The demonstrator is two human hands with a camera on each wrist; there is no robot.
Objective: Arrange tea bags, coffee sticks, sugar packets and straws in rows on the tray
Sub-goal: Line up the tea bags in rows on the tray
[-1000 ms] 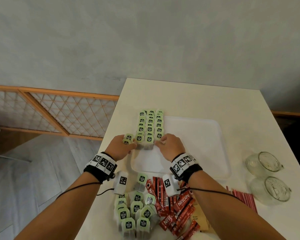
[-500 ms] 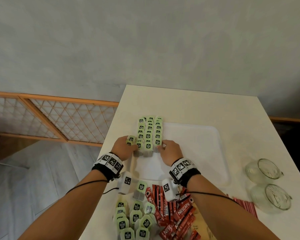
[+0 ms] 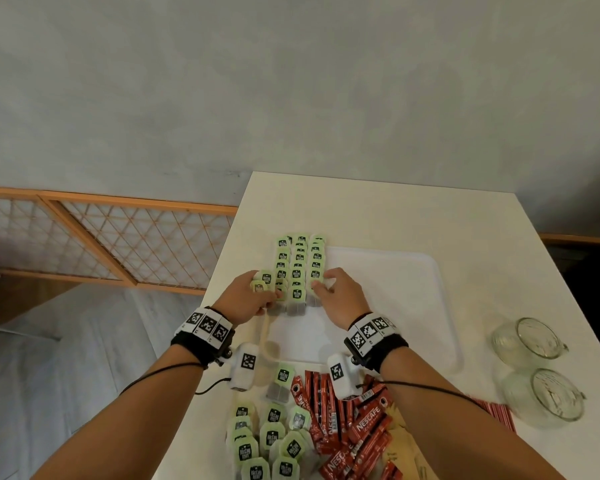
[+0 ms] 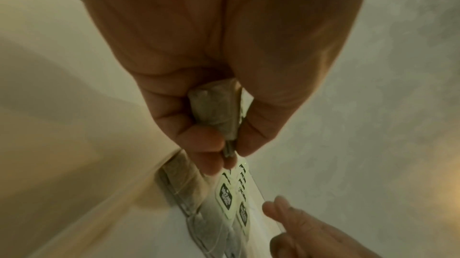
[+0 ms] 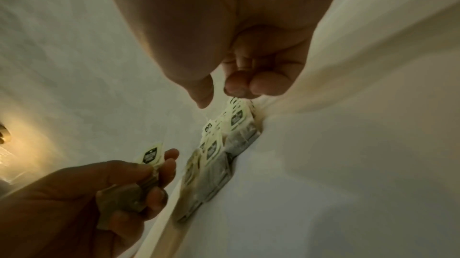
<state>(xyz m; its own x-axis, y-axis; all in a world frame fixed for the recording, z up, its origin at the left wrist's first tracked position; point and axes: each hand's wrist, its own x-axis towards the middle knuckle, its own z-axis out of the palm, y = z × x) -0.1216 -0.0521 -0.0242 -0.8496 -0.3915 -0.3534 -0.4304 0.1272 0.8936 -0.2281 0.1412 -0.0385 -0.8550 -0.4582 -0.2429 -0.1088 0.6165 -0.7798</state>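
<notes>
Tea bags with green tags [image 3: 297, 265] lie in three columns on the left part of the white tray [image 3: 395, 306]. My left hand [image 3: 269, 297] is at the near end of the left column. It pinches a small bundle of tea bags [image 4: 216, 113] between thumb and fingers, tags [image 3: 262, 282] sticking up. My right hand [image 3: 317, 289] is at the near end of the right column. Its curled fingertips [image 5: 239, 85] touch the top tags [image 5: 236, 118], with the thumb apart and nothing between them.
Loose tea bags [image 3: 267, 441] and red coffee sticks [image 3: 354, 420] are piled near me below the tray. Red straws [image 3: 499, 414] and two glass cups [image 3: 527, 341] [image 3: 548, 396] sit at the right. The table's left edge runs close to my left hand.
Both hands stay at the near end of the tea bag columns. The left hand has edged a little closer to the left column, still holding its tea bags.
</notes>
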